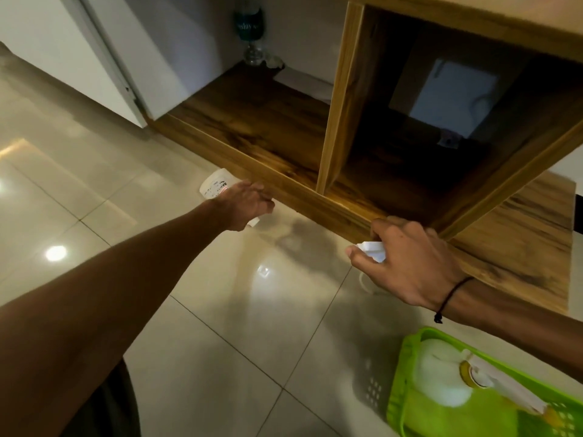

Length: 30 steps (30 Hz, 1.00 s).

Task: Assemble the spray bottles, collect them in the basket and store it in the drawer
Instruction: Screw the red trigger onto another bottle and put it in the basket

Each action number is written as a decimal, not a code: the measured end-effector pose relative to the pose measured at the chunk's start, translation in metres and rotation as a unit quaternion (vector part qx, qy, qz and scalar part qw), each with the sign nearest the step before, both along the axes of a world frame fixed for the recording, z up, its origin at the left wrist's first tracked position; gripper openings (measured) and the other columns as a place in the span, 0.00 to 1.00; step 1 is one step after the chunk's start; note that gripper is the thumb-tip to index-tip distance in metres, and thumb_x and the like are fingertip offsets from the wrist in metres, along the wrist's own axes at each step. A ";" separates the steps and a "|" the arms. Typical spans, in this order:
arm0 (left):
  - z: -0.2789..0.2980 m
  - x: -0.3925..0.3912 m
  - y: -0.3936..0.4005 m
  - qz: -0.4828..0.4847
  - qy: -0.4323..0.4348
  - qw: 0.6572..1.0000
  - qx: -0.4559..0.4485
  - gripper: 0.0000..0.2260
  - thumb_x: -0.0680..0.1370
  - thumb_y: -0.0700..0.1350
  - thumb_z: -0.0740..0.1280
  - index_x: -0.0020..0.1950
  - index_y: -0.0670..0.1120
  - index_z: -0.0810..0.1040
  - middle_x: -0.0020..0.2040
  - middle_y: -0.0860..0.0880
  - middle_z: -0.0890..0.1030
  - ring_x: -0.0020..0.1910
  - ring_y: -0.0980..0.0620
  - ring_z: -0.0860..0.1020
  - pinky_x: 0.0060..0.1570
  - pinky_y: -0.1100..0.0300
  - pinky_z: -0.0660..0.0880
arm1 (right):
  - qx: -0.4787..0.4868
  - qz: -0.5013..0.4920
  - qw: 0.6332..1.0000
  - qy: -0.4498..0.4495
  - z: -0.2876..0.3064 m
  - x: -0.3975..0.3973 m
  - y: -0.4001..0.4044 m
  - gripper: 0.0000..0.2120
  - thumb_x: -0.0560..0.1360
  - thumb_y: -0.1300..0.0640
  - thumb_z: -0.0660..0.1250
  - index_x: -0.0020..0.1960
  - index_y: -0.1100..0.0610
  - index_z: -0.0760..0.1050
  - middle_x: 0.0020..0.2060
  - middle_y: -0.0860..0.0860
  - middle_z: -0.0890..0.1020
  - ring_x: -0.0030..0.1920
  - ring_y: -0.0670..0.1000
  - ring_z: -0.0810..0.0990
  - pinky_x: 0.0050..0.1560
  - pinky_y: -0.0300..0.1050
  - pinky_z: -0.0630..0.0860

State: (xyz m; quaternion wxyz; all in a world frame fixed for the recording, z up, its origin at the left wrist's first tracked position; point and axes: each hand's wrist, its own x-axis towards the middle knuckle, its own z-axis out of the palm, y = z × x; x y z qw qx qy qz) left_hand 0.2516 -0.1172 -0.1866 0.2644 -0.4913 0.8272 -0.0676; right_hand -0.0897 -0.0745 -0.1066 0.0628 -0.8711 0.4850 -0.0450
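My left hand (244,205) reaches out over a white labelled bottle (214,186) lying on the floor tiles by the wooden cabinet's base; fingers curl around its near part. My right hand (407,263) grips a white spray head (373,250), its thin tube (366,283) hanging below. A green basket (407,351) sits at the lower right, with a white assembled spray bottle (448,370) lying inside it.
An open wooden cabinet (340,212) with two compartments stands ahead. A clear bottle (250,29) stands at the back of the left compartment, a white box (451,99) in the right one. A wooden door panel (530,247) lies open at the right. Glossy beige tiles cover the floor.
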 end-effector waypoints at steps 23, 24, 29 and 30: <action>0.019 -0.073 0.014 0.132 0.381 0.913 0.068 0.22 0.73 0.59 0.77 0.64 0.51 0.83 0.60 0.54 0.84 0.48 0.53 0.79 0.48 0.58 0.74 | -0.051 -0.027 0.986 -0.154 0.059 -0.010 -0.013 0.22 0.81 0.36 0.51 0.42 0.51 0.72 0.37 0.49 0.75 0.36 0.47 0.73 0.36 0.42 0.59; 0.022 -0.080 0.014 0.135 0.394 0.906 0.076 0.23 0.73 0.59 0.77 0.64 0.51 0.83 0.58 0.53 0.85 0.46 0.53 0.79 0.46 0.59 0.73 | -0.054 -0.028 0.985 -0.164 0.062 -0.012 -0.014 0.22 0.81 0.36 0.51 0.41 0.51 0.72 0.36 0.49 0.74 0.36 0.47 0.73 0.39 0.42 0.61; 0.028 -0.104 0.013 0.167 0.448 0.875 0.084 0.22 0.73 0.58 0.78 0.65 0.54 0.84 0.46 0.52 0.84 0.44 0.52 0.80 0.42 0.61 0.71 | -0.091 -0.033 0.972 -0.216 0.080 -0.023 -0.016 0.24 0.82 0.37 0.50 0.41 0.52 0.71 0.34 0.47 0.72 0.34 0.47 0.72 0.39 0.45 0.65; 0.029 -0.108 0.013 0.169 0.460 0.867 0.088 0.21 0.73 0.57 0.78 0.65 0.53 0.84 0.45 0.55 0.83 0.43 0.56 0.80 0.41 0.62 0.71 | -0.096 -0.034 0.969 -0.223 0.084 -0.025 -0.016 0.24 0.82 0.37 0.50 0.41 0.53 0.72 0.33 0.48 0.72 0.34 0.47 0.72 0.38 0.45 0.65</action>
